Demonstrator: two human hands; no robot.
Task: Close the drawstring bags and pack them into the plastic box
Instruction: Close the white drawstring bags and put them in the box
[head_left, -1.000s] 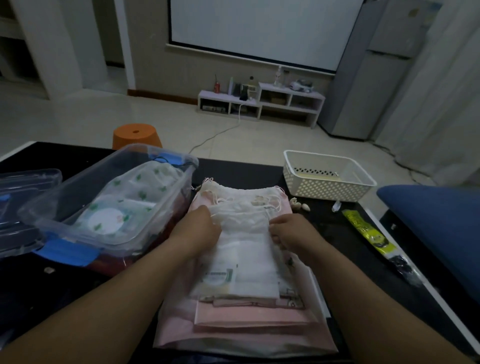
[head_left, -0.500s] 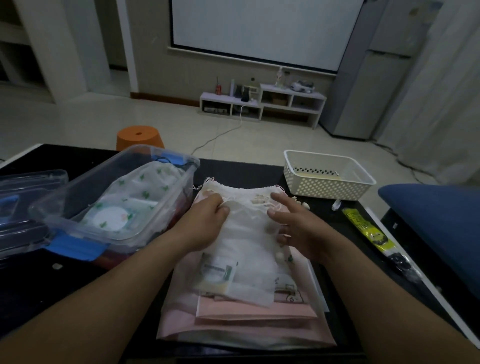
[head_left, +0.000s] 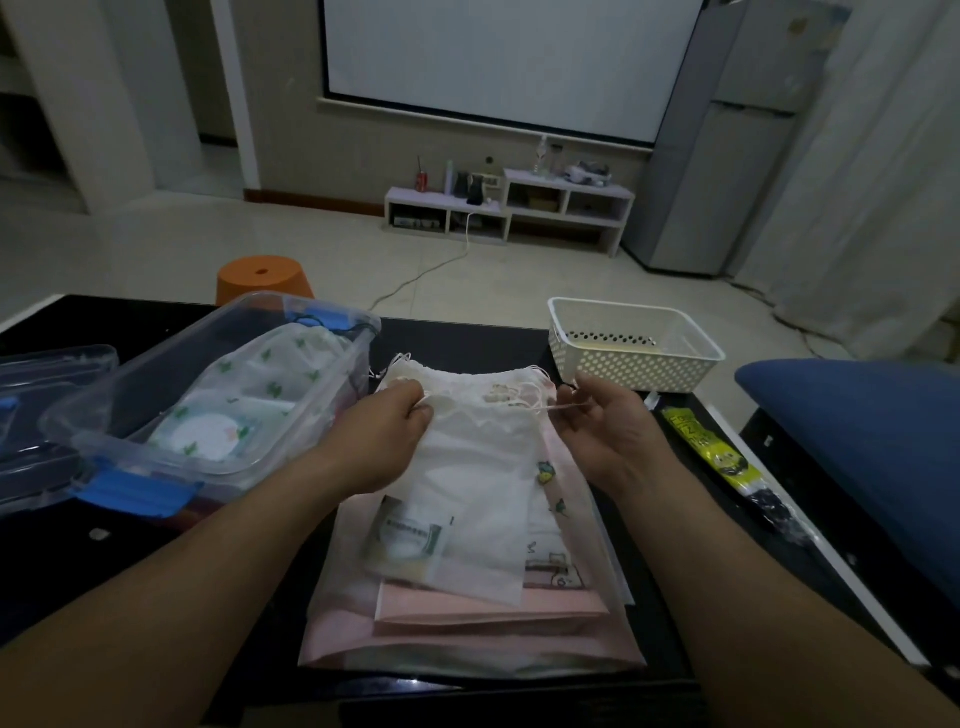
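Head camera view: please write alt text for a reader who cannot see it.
A person's left hand grips the top of a white drawstring bag while the right hand pinches its cord, stretched to the right, above a pile of pink bags on a black table. To the left, a clear plastic box holds a leaf-printed bag.

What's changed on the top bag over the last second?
The right hand left the mouth of the white bag, pinched its drawstring and drew it rightward; the left hand keeps holding the left side. The plastic box, basket and pile beneath stayed put.
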